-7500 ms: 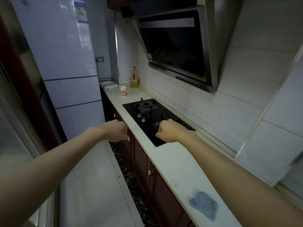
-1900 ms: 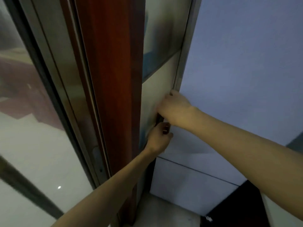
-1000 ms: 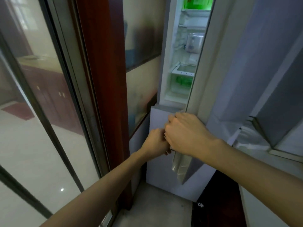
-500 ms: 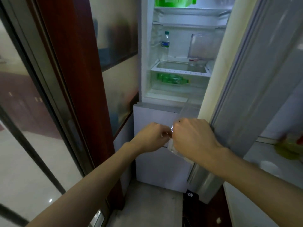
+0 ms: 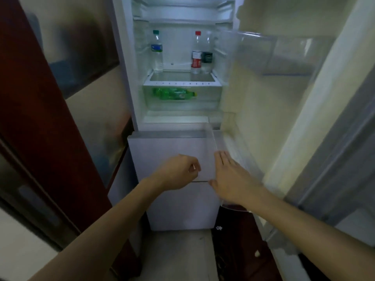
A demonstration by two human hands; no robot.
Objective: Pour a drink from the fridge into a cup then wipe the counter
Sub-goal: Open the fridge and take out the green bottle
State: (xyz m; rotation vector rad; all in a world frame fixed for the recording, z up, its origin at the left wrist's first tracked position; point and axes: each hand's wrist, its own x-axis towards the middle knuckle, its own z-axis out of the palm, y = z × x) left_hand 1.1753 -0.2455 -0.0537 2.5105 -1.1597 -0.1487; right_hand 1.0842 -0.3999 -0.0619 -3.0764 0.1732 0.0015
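The fridge's upper door [image 5: 284, 110] stands wide open to the right. On the shelf inside stand a clear bottle with a green cap [image 5: 156, 50], a clear bottle with a red cap and red label [image 5: 196, 53] and a third clear bottle with a dark label [image 5: 207, 55] right of it. A green bottle [image 5: 174, 93] lies on its side in the drawer below. My left hand [image 5: 178, 174] hangs loosely curled and empty in front of the lower fridge door. My right hand [image 5: 231, 179] is flat with fingers apart against the clear door bin [image 5: 225, 142].
A dark red door frame [image 5: 46, 118] with glass panels fills the left side. The closed lower fridge doors [image 5: 172, 197] are straight ahead. Dark cabinet fronts [image 5: 243, 240] and tiled floor [image 5: 178, 254] lie below.
Both hands have let go of the fridge door's edge. The door has swung further open to the right, and the inside shelf with its bottles now shows in full.
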